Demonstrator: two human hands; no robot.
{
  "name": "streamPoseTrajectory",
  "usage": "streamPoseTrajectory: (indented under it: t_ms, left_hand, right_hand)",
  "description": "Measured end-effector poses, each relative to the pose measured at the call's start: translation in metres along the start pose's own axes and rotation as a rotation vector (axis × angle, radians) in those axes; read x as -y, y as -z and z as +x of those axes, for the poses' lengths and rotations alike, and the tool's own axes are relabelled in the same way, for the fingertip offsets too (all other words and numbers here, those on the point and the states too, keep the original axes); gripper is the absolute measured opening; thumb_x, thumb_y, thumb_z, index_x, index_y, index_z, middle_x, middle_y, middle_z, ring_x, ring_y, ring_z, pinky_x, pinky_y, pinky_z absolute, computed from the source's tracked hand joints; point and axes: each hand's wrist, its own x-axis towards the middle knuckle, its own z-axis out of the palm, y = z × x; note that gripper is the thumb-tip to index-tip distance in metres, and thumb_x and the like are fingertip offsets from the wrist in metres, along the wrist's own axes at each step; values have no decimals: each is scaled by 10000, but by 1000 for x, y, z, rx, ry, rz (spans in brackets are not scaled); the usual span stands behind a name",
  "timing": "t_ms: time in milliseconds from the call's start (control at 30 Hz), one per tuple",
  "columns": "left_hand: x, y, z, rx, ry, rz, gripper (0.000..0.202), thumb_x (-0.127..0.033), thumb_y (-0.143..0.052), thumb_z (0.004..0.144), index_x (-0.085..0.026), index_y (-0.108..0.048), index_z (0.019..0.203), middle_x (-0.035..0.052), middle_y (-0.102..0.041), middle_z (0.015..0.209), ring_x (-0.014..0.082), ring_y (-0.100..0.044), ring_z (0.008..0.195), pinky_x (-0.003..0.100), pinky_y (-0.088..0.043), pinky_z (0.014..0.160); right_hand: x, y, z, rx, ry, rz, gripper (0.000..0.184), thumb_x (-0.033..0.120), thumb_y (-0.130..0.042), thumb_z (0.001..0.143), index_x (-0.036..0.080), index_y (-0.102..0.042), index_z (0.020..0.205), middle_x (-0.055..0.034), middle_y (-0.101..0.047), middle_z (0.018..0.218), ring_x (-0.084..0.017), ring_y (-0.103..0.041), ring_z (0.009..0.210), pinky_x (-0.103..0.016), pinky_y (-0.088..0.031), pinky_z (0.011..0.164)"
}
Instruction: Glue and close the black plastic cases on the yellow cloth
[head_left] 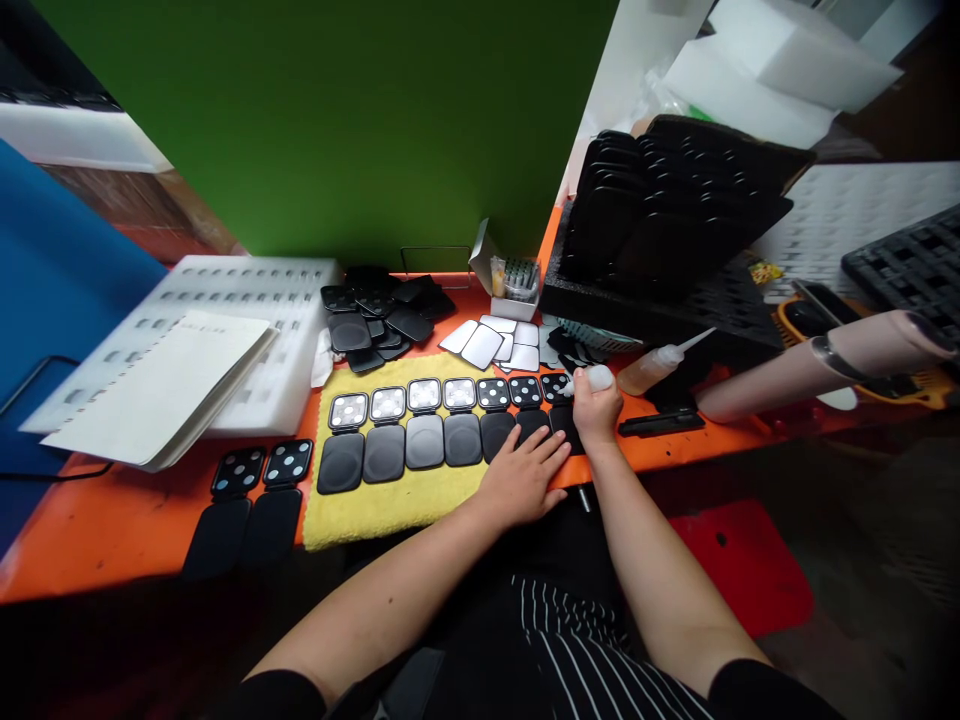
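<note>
Gripping a small white bottle [600, 377] in the closed right hand [598, 410], tilting it at the right end of a row of seven black cases [463, 440]. Spreading the left hand [521, 482] open, palm down, resting its fingers on the lower flaps there. Facing that row lying open on a yellow towel [390, 510] at the bench's [112, 530] front edge. Having two more open cases [271, 525] lying left of the towel, white cards [484, 345] and loose black plates [382, 320] lying toward the back edge, and an amber bottle [649, 370] standing tilted rightward.
</note>
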Motion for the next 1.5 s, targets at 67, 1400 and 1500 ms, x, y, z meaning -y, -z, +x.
streamPoseTrajectory:
  t_ms: [67, 1400, 1500]
  left_hand:
    - [0, -1, 0, 4, 1, 10, 598, -519, -343, 817, -232, -258, 1334, 5, -279, 1398, 223, -218, 1274, 453, -108, 1048]
    - [2, 6, -32, -38, 101, -4, 529, -419, -378, 828, -183, -334, 1300, 30, -322, 1377, 220, -247, 1266, 410, -179, 1043]
    - [3, 6, -32, -41, 100, -14, 525, -419, -378, 829, -181, -342, 1296, 32, -322, 1377, 220, -248, 1266, 403, -183, 1043]
  right_hand:
    - [0, 1, 0, -5, 2, -16, 391, 501, -464, 750, 135, -592, 801, -133, -641, 766, -246, -584, 716, -326, -403, 646]
    - [33, -15, -10, 166, -18, 59, 428, 536, -450, 733, 140, -582, 828, -99, -639, 746, -219, -574, 677, -302, -398, 606]
    - [34, -21, -4, 159, -66, 135, 411, 532, -453, 734, 145, -572, 806, -92, -639, 755, -210, -577, 678, -296, -404, 608]
